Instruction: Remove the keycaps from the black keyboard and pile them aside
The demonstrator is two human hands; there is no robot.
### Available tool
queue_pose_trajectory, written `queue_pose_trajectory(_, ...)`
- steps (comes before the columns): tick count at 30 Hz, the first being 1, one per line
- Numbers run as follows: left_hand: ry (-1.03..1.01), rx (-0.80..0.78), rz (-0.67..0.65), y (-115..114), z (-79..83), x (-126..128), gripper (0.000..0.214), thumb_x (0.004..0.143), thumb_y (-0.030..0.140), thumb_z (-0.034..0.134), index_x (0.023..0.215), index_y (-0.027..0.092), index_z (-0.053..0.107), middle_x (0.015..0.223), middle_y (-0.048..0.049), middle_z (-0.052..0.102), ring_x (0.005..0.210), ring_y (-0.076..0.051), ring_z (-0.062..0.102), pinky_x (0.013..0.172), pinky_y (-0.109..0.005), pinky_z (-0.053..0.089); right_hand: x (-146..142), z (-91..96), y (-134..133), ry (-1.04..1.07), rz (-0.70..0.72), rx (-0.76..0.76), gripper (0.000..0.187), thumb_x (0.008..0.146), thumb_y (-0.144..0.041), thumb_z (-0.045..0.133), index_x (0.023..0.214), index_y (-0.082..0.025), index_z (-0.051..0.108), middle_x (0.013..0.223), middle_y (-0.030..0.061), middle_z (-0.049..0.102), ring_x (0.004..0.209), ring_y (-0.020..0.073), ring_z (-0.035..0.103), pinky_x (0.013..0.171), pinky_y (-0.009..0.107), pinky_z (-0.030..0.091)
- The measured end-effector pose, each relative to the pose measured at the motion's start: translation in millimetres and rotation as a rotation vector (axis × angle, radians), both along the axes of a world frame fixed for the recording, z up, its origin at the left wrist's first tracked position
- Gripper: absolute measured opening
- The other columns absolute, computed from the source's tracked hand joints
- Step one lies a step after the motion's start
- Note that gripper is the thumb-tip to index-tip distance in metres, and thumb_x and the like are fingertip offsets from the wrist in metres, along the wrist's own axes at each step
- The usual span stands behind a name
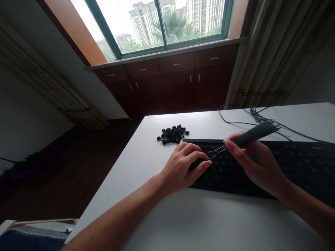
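Note:
My right hand [253,160] is shut on the black handle of a wire keycap puller [255,135], with its thin metal loops reaching left over the keys. My left hand [181,167] sits curled on the near left part of a black computer keyboard [295,167], its fingertips beside the wire loops. Whether those fingers pinch anything is hidden. Beyond the keyboard's far left corner, a loose pile of several black keycaps [172,134] lies on the white table [209,223].
A black cable [251,116] loops and tangles on the table behind the keyboard. The table's left edge drops to a dark wooden floor. Reddish-brown cabinets [167,87] stand under a window at the back, with a curtain at the right.

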State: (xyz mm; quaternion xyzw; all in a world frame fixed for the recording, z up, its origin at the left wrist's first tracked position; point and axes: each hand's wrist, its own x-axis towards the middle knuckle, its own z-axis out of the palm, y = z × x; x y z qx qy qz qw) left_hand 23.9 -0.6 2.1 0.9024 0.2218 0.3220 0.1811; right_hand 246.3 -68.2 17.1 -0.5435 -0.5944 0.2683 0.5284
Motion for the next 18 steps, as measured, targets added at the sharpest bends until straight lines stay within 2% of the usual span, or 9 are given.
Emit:
queue_pose_trajectory(6, 0.007, 0.017, 0.005, 0.6, -5.1, 0.8, 0.014, 0.096, 0.030, 0.064, 0.106, 0.022, 0.070, 0.106, -0.0061, 0.070, 0.097, -0.021, 0.062, 0.092, -0.040, 0.049, 2.1, -1.6, -1.8, -0.198, -0.009, 0.038, 0.021, 0.096, -0.042, 0.062, 0.092, -0.021, 0.060, 0.081, 0.0025, 0.061, 0.063, 0.0152, 0.056, 0.054, 0.029, 0.046)
queue_pose_trajectory(12, 0.027, 0.010, -0.031, 1.5, -4.0, 0.5, 0.014, 0.095, 0.025, 0.064, 0.108, 0.023, 0.068, 0.107, -0.0016, 0.074, 0.098, -0.019, 0.064, 0.093, -0.039, 0.047, 0.7, -3.4, -1.2, -0.199, 0.069, -0.029, 0.022, 0.098, -0.043, 0.059, 0.097, -0.021, 0.060, 0.078, 0.0020, 0.064, 0.059, 0.0159, 0.061, 0.054, 0.029, 0.049)
queue_pose_trajectory(18, 0.047, 0.000, -0.046, 0.8, -4.3, 0.3, 0.014, 0.095, 0.025, 0.063, 0.108, 0.024, 0.068, 0.108, 0.0000, 0.075, 0.098, -0.019, 0.065, 0.093, -0.038, 0.046, 2.3, -7.4, -1.8, -0.259, 0.111, -0.021, 0.020, 0.099, -0.042, 0.058, 0.102, -0.022, 0.058, 0.084, 0.0044, 0.070, 0.062, 0.0187, 0.067, 0.056, 0.031, 0.053)
